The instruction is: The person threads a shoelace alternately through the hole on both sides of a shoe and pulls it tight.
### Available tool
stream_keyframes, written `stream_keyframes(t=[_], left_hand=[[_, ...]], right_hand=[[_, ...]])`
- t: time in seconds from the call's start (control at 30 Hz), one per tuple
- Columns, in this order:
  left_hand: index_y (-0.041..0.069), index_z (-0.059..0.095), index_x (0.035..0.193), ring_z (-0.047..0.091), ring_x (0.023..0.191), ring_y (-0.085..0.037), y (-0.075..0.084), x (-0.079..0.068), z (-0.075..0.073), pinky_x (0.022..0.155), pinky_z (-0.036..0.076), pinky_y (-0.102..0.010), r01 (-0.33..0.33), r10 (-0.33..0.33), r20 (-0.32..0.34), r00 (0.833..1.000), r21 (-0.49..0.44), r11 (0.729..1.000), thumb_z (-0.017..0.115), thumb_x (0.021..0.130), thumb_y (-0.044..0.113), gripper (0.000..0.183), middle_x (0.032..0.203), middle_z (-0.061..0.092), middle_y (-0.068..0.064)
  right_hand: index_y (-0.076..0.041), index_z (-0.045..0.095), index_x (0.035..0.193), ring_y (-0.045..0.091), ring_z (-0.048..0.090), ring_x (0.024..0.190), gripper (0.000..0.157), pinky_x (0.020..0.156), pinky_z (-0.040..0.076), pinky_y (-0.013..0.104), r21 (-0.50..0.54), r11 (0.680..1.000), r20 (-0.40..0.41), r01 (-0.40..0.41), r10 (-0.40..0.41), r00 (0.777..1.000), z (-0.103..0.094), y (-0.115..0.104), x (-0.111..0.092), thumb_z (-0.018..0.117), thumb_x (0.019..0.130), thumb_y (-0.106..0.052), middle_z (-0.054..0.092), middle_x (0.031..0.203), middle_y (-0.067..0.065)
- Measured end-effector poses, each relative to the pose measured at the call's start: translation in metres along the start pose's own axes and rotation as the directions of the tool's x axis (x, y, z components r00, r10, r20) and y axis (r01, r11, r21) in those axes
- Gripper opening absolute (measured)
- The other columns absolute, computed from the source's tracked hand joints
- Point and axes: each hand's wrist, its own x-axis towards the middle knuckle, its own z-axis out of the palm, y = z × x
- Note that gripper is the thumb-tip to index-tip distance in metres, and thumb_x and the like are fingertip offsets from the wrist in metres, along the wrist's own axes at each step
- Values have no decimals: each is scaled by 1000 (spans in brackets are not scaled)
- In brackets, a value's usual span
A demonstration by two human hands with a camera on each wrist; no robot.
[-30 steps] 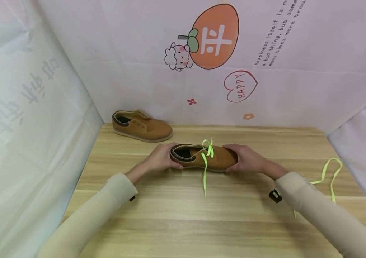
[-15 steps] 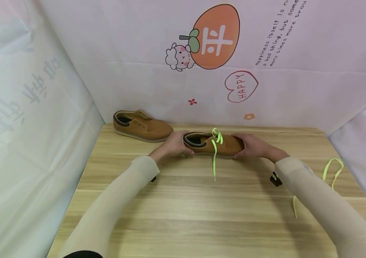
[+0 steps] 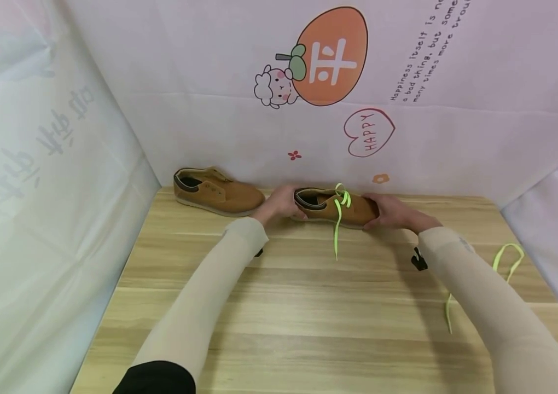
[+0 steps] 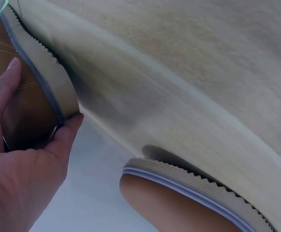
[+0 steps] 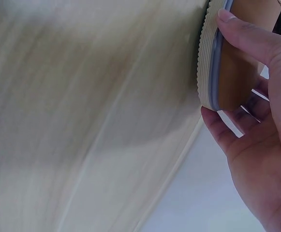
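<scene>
A brown shoe (image 3: 325,208) with a neon yellow-green shoelace (image 3: 338,219) tied in a bow sits near the back edge of the wooden table, toe to the right. One lace end hangs down its near side. My left hand (image 3: 281,202) grips the heel; in the left wrist view its thumb lies on the brown upper and a finger reaches the sole's edge. At the toe, my right hand (image 3: 394,210) holds the shoe, thumb on the near side in the right wrist view, other fingers curling around the front.
A second brown shoe (image 3: 220,191), without a lace, stands at the back left, just left of my left hand. Another yellow-green shoelace (image 3: 507,254) lies loose at the right, partly behind my right sleeve. A printed white cloth wall (image 3: 210,120) rises behind the table (image 3: 308,317).
Both hands have carried the laced shoe back and to the right, from mid-table to near the back wall, beside the other shoe. Their hold looks the same.
</scene>
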Motion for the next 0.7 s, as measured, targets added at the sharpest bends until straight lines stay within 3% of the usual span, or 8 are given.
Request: stream_keyframes(t=[0.2, 0.53, 0.7], left_hand=[[11, 54, 154, 52, 142, -29, -2, 8, 0, 121, 40, -39, 16, -16, 3, 1000, -6, 1000, 95, 79, 13, 86, 152, 60, -11], [9, 50, 157, 49, 145, -32, -1, 7, 0, 123, 37, -42, 17, -18, -9, 1000, -71, 997, 94, 80, 7, 88, 155, 56, -13], [7, 44, 160, 45, 149, -33, -4, 4, -3, 124, 36, -41, -9, 8, 12, 1000, 12, 1000, 93, 82, 11, 92, 161, 50, -14]], right_hand=[[11, 51, 144, 48, 56, 129, 86, 112, 41, 61, 3, 1000, 10, -18, 18, 1000, -4, 4, 6, 96, 77, -19, 59, 141, 31], [11, 48, 147, 51, 54, 132, 88, 114, 39, 62, -19, 999, 16, -41, 42, 999, -6, 3, 10, 95, 78, -18, 56, 145, 32], [13, 46, 147, 52, 54, 133, 86, 115, 39, 63, -50, 998, 25, -28, 30, 999, -6, 1, 9, 92, 80, -15, 54, 146, 34]])
